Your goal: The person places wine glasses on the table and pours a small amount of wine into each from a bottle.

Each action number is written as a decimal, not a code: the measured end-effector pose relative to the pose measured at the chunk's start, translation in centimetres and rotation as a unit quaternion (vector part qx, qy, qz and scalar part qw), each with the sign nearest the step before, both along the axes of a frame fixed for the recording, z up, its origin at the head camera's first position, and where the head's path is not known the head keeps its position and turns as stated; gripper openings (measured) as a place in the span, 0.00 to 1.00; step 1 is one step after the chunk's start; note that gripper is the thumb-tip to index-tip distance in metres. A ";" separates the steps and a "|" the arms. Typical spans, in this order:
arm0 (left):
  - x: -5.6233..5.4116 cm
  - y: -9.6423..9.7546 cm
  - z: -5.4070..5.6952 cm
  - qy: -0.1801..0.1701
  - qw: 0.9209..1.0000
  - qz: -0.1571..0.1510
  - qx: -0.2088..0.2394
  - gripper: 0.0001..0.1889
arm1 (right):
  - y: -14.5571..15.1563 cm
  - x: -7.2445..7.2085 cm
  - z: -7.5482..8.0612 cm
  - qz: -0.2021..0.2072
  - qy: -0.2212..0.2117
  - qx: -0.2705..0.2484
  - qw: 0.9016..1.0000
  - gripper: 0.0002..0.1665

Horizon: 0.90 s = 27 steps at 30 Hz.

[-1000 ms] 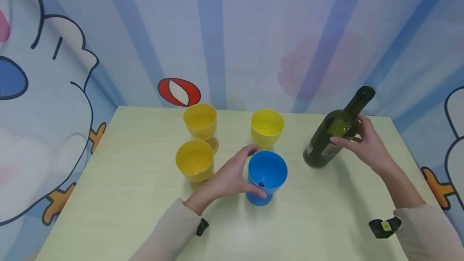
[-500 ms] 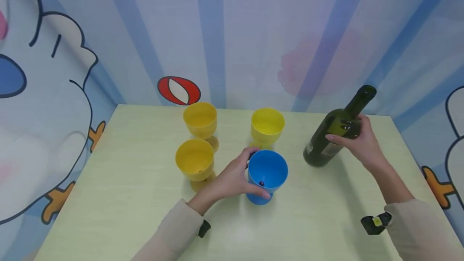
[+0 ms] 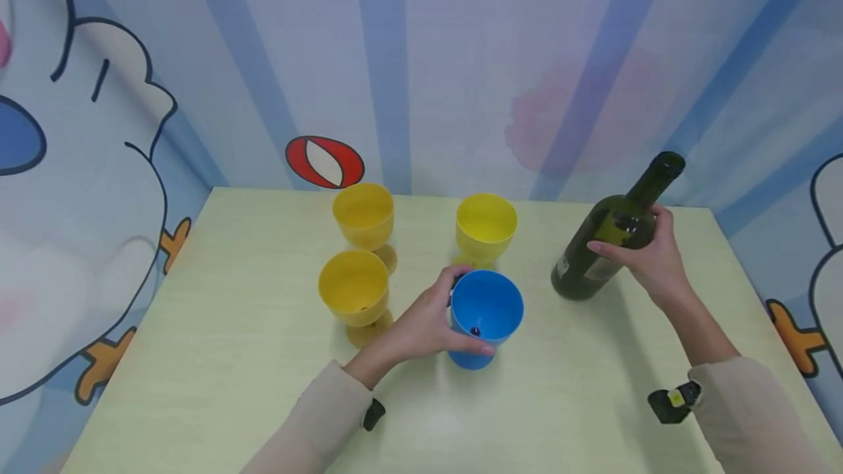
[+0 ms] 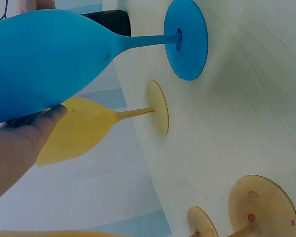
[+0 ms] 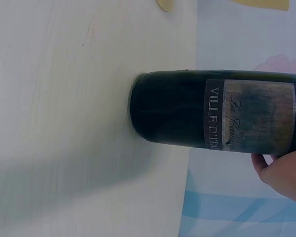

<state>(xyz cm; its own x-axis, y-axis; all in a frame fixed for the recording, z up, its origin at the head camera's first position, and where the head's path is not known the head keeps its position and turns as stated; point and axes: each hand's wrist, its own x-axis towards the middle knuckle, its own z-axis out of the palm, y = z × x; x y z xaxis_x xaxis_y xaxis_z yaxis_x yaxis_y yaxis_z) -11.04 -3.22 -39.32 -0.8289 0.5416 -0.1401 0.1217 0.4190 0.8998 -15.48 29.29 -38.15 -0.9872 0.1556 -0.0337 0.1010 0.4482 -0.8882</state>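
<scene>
Left grip [image 3: 428, 324] around blue stemmed goblet [image 3: 490, 304]

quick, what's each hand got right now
Left hand: holding the blue goblet.
Right hand: holding the bottle.

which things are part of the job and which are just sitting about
Likely in use:
blue goblet, in the left grip
green bottle, in the right grip

Apparently standing by:
back-left yellow goblet
front-left yellow goblet
yellow goblet behind the blue one
</scene>
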 end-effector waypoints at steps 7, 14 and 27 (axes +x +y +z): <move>0.0 0.2 0.1 -0.001 1.000 0.006 -0.002 0.51 | -0.1 0.0 0.1 0.000 0.008 0.000 1.000 0.55; 0.0 0.3 0.0 -0.003 1.000 0.009 0.005 0.51 | -0.1 0.0 0.2 0.002 0.007 -0.001 1.000 0.55; 0.0 0.6 -0.3 -0.007 1.000 0.021 0.002 0.50 | 0.0 0.1 0.4 0.016 0.013 0.019 1.000 0.54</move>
